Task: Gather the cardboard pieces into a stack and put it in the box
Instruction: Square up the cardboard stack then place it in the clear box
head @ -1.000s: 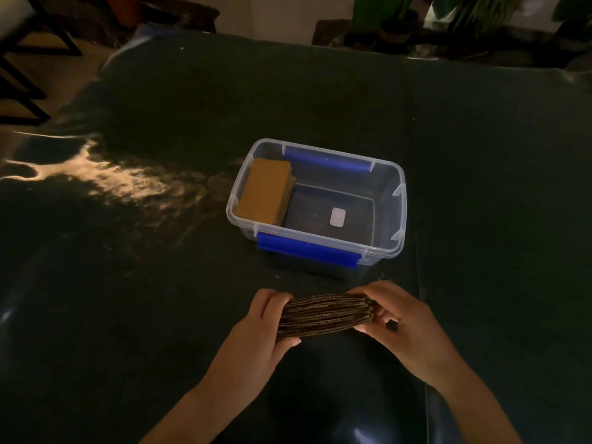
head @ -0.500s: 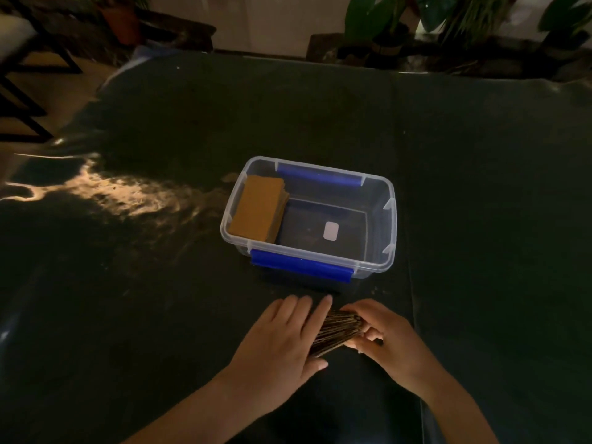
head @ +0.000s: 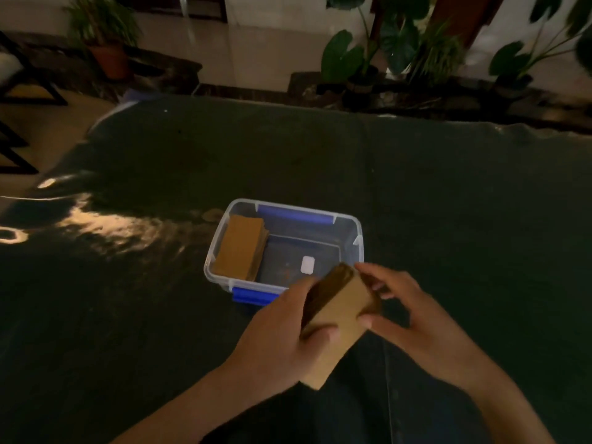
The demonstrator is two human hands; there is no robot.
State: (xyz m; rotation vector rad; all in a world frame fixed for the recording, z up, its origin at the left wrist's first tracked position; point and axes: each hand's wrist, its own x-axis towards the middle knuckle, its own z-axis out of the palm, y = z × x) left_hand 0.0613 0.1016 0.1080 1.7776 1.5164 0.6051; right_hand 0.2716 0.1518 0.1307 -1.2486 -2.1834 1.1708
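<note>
A stack of brown cardboard pieces (head: 342, 307) is lifted off the table and tilted, its broad face turned toward me. My left hand (head: 282, 334) grips it from the left, thumb across the face. My right hand (head: 413, 318) touches its right edge with spread fingers. Just beyond stands a clear plastic box (head: 347, 221) with blue latches. Another cardboard stack (head: 240, 248) lies in the box's left half; the right half shows a bare bottom with a white label.
A dark, glossy cloth covers the table (head: 448, 219), with a bright glare patch at the left. Potted plants (head: 368, 56) and a chair frame (head: 19, 91) stand on the floor past the far edge.
The stack has been raised from the table and turned from edge-on to face-up. Both hands moved up toward the box's near right corner. The camera tilted up.
</note>
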